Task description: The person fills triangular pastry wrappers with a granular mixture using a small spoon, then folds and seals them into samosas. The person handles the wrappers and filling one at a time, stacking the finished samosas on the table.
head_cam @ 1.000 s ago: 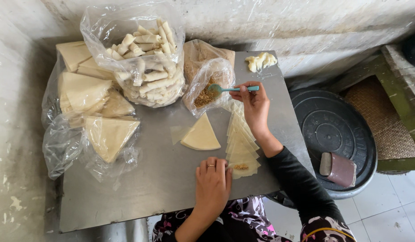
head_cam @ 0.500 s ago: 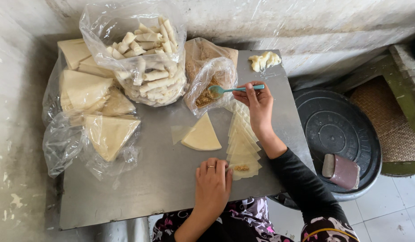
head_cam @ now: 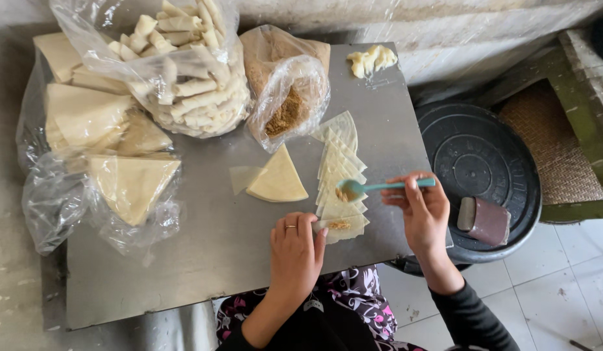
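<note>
Teal spoon (head_cam: 379,187) in the right hand (head_cam: 424,213), pinched by the handle between thumb and fingers, its bowl carrying a dab of brown filling over the fanned row of triangular pastry wrappers (head_cam: 339,170). That reads as the filling step: one dab already sits on the nearest wrapper (head_cam: 340,226), which the left hand (head_cam: 295,250) pins flat, fingers loosely curled on its edge and gripping nothing. Next up, by my judgement, the spoon must tip cleanly onto the wrapper beneath it without smearing the neighbours.

All of it sits on a grey metal table (head_cam: 204,260). Just behind the row, an open clear bag of brown crumbly filling (head_cam: 290,110). Far left, a big clear bag of finished pastry rolls (head_cam: 184,71), and beside it crumpled plastic around stacks of wrapper triangles (head_cam: 113,162). A lone stack of triangles (head_cam: 279,179) lies mid-table. No labels show anywhere.
</note>
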